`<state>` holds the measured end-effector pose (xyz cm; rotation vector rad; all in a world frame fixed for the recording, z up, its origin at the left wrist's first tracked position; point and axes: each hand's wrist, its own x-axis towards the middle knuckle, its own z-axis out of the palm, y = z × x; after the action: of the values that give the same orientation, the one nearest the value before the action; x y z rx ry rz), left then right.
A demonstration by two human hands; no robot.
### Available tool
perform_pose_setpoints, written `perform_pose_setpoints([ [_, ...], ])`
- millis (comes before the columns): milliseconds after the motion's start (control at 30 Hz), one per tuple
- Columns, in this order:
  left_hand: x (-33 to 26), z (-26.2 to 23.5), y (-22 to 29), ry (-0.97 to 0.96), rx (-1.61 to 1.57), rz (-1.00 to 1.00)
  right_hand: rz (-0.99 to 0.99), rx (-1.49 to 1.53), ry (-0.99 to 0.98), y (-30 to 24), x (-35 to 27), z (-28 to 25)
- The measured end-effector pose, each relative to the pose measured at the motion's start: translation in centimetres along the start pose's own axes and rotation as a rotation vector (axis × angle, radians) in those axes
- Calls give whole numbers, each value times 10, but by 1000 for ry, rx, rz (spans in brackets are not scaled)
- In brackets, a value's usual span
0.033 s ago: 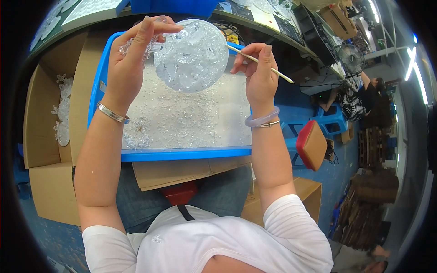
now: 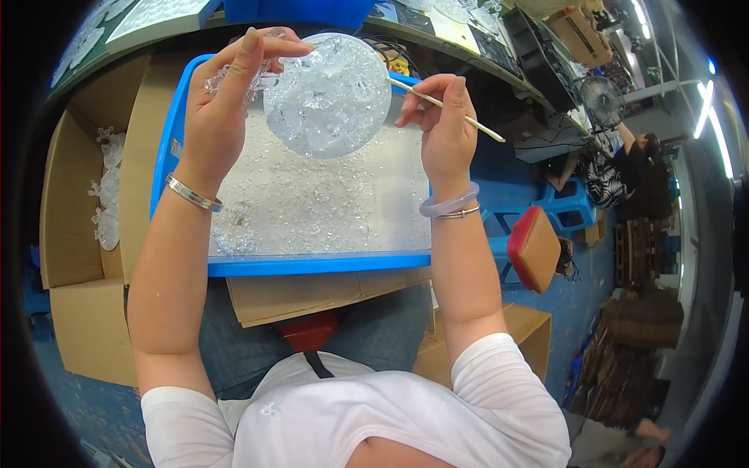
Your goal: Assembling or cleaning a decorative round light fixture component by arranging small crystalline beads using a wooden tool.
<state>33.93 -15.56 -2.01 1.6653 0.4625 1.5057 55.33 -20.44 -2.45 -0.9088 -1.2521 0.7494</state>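
A round clear plate (image 2: pixel 328 97), its face covered with glassy bits, is raised over the far part of a blue-rimmed tray (image 2: pixel 320 266). My left hand (image 2: pixel 222 93) is curled around clear plastic pieces (image 2: pixel 226 80) at the plate's left side, a fingertip against its rim. Whether those pieces join the plate is unclear. Between thumb and fingers my right hand (image 2: pixel 445 117) pinches a thin pale stick (image 2: pixel 485 130); its far tip points at the plate's right edge. Small clear fragments (image 2: pixel 312 187) lie scattered over the tray's white bottom.
At left stands an open cardboard box (image 2: pixel 78 195) with clear plastic parts (image 2: pixel 109 191) inside. A workbench (image 2: pixel 445 43) crosses the far side, bearing a blue bin (image 2: pixel 300 12) and a white tray (image 2: pixel 160 19). A red-edged stool (image 2: pixel 538 248) stands at right; another person (image 2: pixel 632 171) sits beyond.
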Motion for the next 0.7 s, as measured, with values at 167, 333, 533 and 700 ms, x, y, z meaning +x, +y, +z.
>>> perform_pose_setpoints([
  [167,0,0,3,-9,42,-2,1,-24,-5,0,0,-5],
  [333,-1,0,1,-15,15,-24,-28,44,0,1,-1,-10],
  [533,-1,-1,1,-26,25,-25,-6,-18,60,-2,-1,2],
  [700,0,-4,0,16,52,44,7,-65,-16,1,-2,-9],
])
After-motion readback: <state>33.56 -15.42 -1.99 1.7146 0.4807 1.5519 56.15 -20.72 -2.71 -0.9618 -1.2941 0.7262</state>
